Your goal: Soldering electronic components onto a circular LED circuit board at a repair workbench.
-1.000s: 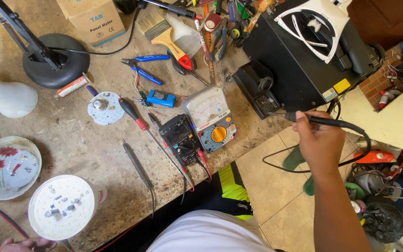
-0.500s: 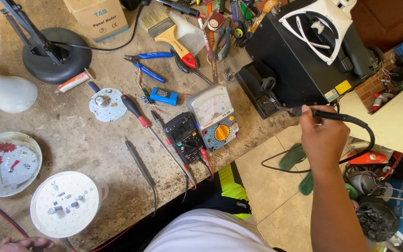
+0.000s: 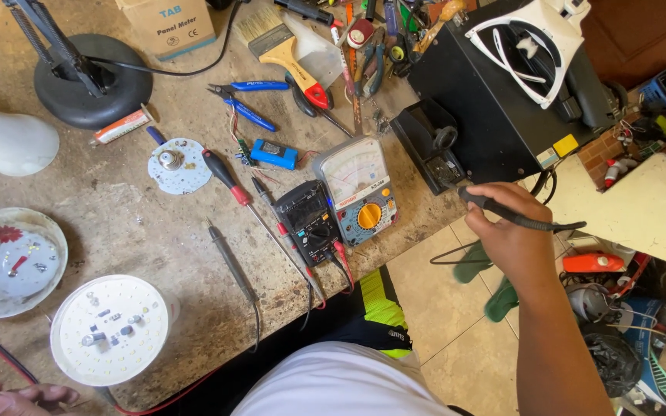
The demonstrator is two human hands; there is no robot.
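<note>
My right hand [image 3: 512, 235] is closed around the black handle of a soldering iron [image 3: 502, 209], whose cord trails off to the right. The iron's front end points left toward a small black stand [image 3: 435, 146] at the bench's right edge. My left hand [image 3: 11, 399] shows only partly at the bottom left corner, fingers curled by a red and black wire, close to a round white LED board [image 3: 109, 330]. An analog multimeter [image 3: 356, 190] and a black digital multimeter [image 3: 307, 222] lie mid-bench.
A black box [image 3: 502, 100] with a white part on top stands at the right. A flowered plate [image 3: 8, 262], a small round board [image 3: 177, 165], red-handled screwdriver [image 3: 225, 176], blue pliers [image 3: 244, 98], a paintbrush [image 3: 287, 54], a lamp base [image 3: 90, 81] and a cardboard box [image 3: 169, 25] crowd the bench.
My right hand with the soldering iron has drifted slightly left and down, nearer the bench edge. The view has shifted a little; the left hand stays at the corner.
</note>
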